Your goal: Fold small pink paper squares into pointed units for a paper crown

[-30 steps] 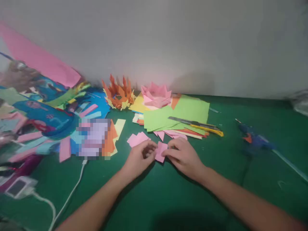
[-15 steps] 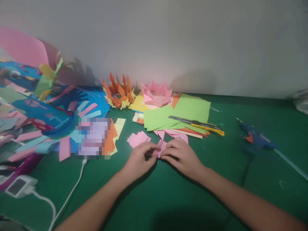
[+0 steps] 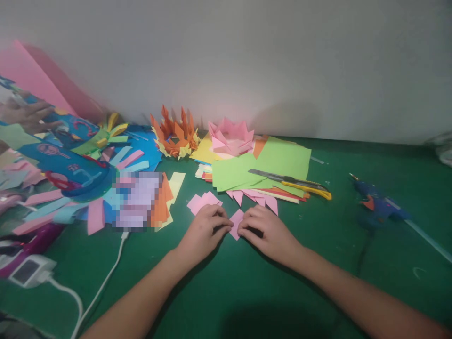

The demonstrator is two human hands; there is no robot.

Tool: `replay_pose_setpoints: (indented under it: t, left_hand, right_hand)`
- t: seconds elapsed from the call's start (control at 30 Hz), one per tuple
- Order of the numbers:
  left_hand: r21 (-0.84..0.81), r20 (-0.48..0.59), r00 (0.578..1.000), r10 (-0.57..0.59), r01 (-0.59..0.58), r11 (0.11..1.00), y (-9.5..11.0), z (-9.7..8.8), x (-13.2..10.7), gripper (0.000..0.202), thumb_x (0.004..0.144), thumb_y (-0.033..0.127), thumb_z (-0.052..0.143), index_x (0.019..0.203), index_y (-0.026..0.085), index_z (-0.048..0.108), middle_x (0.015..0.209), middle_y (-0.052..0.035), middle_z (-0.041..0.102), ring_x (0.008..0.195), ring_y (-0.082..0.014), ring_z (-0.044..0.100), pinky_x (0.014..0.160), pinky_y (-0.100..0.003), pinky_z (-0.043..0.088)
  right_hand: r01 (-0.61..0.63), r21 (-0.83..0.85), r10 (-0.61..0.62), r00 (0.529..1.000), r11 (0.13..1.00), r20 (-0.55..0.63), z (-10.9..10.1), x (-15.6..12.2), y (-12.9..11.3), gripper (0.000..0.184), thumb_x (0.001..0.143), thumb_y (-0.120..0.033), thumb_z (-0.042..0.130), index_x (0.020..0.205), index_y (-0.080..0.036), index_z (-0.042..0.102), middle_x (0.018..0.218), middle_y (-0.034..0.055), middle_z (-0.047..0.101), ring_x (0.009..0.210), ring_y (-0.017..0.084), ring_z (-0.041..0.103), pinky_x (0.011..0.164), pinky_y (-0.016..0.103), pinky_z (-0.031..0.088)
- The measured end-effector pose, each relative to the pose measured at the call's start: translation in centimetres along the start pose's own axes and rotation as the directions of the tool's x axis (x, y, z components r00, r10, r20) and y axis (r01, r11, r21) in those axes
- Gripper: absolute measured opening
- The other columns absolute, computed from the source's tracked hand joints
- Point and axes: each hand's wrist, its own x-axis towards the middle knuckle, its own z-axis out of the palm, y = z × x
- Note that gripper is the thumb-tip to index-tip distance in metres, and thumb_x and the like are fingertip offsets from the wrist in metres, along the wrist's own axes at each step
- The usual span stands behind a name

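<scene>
A small pink paper piece (image 3: 236,224) lies on the green table (image 3: 247,292) between my two hands. My left hand (image 3: 206,230) pinches its left edge with curled fingers. My right hand (image 3: 266,230) presses its right edge, fingers curled too. Just behind my left hand sits a little pile of pink paper squares (image 3: 203,202). More pink pointed pieces (image 3: 259,200) stick out from under a stack of green and coloured sheets (image 3: 261,172).
A yellow utility knife (image 3: 293,183) lies on the sheet stack. An orange paper flower (image 3: 174,134) and a pink paper flower (image 3: 231,137) stand by the wall. A blue glue gun (image 3: 379,207) lies right. Coloured paper craft, a charger with cable (image 3: 30,270) and another person's hand (image 3: 26,115) are left.
The pink piece now lies flatter on the table, and both hands have shifted slightly round it. At far left the other person's hand and the craft pile have moved.
</scene>
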Motion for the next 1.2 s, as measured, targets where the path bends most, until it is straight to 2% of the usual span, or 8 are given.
replay_pose_setpoints:
  t: [0.13, 0.2, 0.33, 0.47, 0.8, 0.97, 1.2]
  left_hand:
    - [-0.012, -0.005, 1.000, -0.021, 0.021, 1.000, 0.10, 0.01, 0.00, 0.012, 0.082, 0.014, 0.060, 0.083, 0.020, 0.070, 0.085, -0.0040, 0.060, 0.085, -0.0183, 0.054, 0.078, -0.033, 0.045]
    - [-0.019, -0.004, 1.000, -0.022, 0.022, 1.000, 0.15, -0.03, -0.04, 0.013, 0.082, 0.014, 0.059, 0.083, 0.020, 0.070, 0.084, -0.0040, 0.061, 0.085, -0.0183, 0.054, 0.078, -0.033, 0.045]
    - [-0.027, 0.019, 0.999, -0.031, 0.032, 0.999, 0.20, -0.18, -0.07, 0.015, 0.084, 0.016, 0.056, 0.084, 0.021, 0.070, 0.086, -0.0043, 0.061, 0.086, -0.0185, 0.054, 0.078, -0.034, 0.045]
    - [-0.018, 0.031, 0.999, -0.035, 0.036, 0.999, 0.27, -0.30, -0.01, 0.017, 0.086, 0.016, 0.053, 0.085, 0.021, 0.070, 0.087, -0.0047, 0.061, 0.087, -0.0187, 0.054, 0.079, -0.034, 0.045]
    - [-0.011, 0.053, 0.998, -0.036, 0.036, 0.999, 0.47, -0.49, 0.03, 0.018, 0.087, 0.018, 0.050, 0.086, 0.020, 0.068, 0.090, -0.0051, 0.061, 0.090, -0.0194, 0.053, 0.082, -0.035, 0.044]
    - [-0.009, 0.060, 0.997, -0.040, 0.041, 0.999, 0.47, -0.50, -0.02, 0.020, 0.088, 0.015, 0.048, 0.085, 0.019, 0.067, 0.089, -0.0050, 0.060, 0.090, -0.0192, 0.054, 0.082, -0.034, 0.044]
    - [-0.016, 0.069, 0.997, -0.038, 0.039, 0.999, 0.67, -0.66, 0.05, 0.020, 0.087, 0.013, 0.046, 0.087, 0.019, 0.065, 0.090, -0.0050, 0.060, 0.091, -0.0191, 0.054, 0.084, -0.035, 0.044]
  right_hand:
    - [-0.023, -0.003, 0.023, 1.000, 1.000, 0.000, 0.01, -0.04, -0.36, 0.015, 0.088, -0.021, 0.053, 0.075, -0.019, 0.062, 0.077, 0.0025, 0.061, 0.077, 0.017, 0.051, 0.071, 0.032, 0.037]
    - [-0.010, 0.010, 0.010, 1.000, 1.000, 0.023, -0.06, -0.07, -0.31, 0.008, 0.084, -0.027, 0.059, 0.081, -0.020, 0.061, 0.081, 0.0024, 0.062, 0.079, 0.018, 0.052, 0.072, 0.032, 0.038]
    - [-0.005, 0.007, 0.005, 0.999, 1.000, 0.054, -0.13, -0.08, 0.00, 0.020, 0.077, -0.038, 0.069, 0.085, -0.021, 0.061, 0.085, 0.0022, 0.063, 0.081, 0.019, 0.053, 0.073, 0.032, 0.038]
    - [0.005, -0.017, -0.004, 0.999, 1.000, 0.044, 0.06, -0.04, 0.20, 0.014, 0.084, -0.034, 0.061, 0.080, -0.021, 0.063, 0.082, 0.0017, 0.063, 0.080, 0.017, 0.054, 0.074, 0.032, 0.038]
    - [0.120, -0.087, -0.116, 0.992, 0.989, 0.046, -0.24, 0.13, -0.06, 0.017, 0.090, -0.028, 0.053, 0.082, -0.021, 0.066, 0.082, 0.0025, 0.063, 0.079, 0.016, 0.055, 0.071, 0.030, 0.039]
    - [0.142, -0.078, -0.133, 0.985, 0.987, 0.105, -0.57, 0.07, -0.17, 0.018, 0.083, -0.038, 0.062, 0.090, -0.022, 0.065, 0.092, 0.0033, 0.063, 0.085, 0.018, 0.055, 0.074, 0.031, 0.039]
    - [0.162, -0.095, -0.159, 0.986, 0.982, 0.039, -0.09, 0.16, -0.21, 0.017, 0.090, -0.027, 0.051, 0.083, -0.020, 0.065, 0.084, 0.0030, 0.064, 0.080, 0.015, 0.056, 0.071, 0.028, 0.041]
